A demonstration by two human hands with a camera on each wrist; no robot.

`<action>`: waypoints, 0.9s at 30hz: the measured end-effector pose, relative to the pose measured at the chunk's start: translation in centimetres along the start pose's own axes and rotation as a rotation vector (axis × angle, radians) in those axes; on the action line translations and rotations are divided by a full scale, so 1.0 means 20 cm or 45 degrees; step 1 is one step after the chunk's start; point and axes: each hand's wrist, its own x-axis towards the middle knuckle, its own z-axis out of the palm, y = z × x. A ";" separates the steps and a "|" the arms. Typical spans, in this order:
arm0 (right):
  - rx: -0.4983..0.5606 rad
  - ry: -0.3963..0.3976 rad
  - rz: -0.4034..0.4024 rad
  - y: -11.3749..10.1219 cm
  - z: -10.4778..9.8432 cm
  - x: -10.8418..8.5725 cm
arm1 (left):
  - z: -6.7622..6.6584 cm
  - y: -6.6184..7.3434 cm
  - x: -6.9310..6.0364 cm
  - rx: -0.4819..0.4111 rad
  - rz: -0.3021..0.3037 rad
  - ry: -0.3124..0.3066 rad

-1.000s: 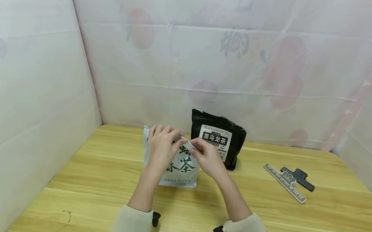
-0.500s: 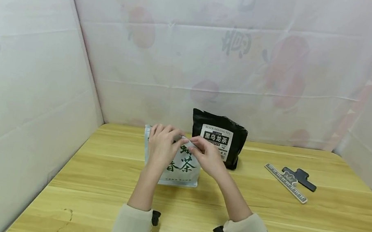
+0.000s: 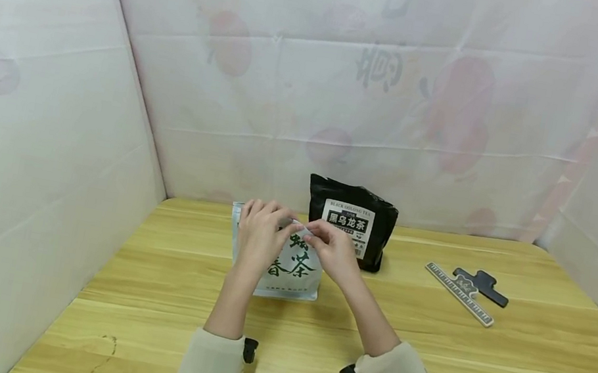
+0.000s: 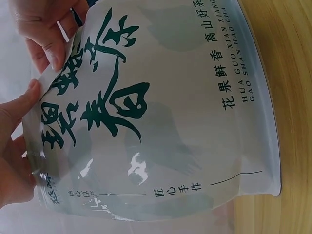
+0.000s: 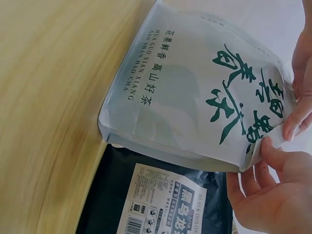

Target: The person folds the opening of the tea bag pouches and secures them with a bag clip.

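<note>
The left hand [image 3: 259, 236] pinched in its fingers the top edge of the pale bag [image 3: 291, 282] standing on the counter [image 3: 148, 293], and the right hand [image 3: 336, 256] pinched just beside, the black bag [image 3: 379, 224] beyond, seemingly working that edge, which likely called next for even pressure.

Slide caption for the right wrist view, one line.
Left hand and right hand pinch the pale tea bag along its top; black tea bag partly hidden behind.
</note>
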 end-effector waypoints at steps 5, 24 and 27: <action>0.025 0.014 0.006 0.00 0.01 0.00 | 0.00 0.00 0.00 -0.007 0.005 0.005; -0.069 -0.272 0.094 0.05 -0.10 0.02 | -0.02 0.00 0.00 -0.015 -0.028 -0.058; -0.066 -0.228 0.084 0.05 -0.09 0.02 | -0.02 0.00 0.00 -0.018 -0.031 -0.053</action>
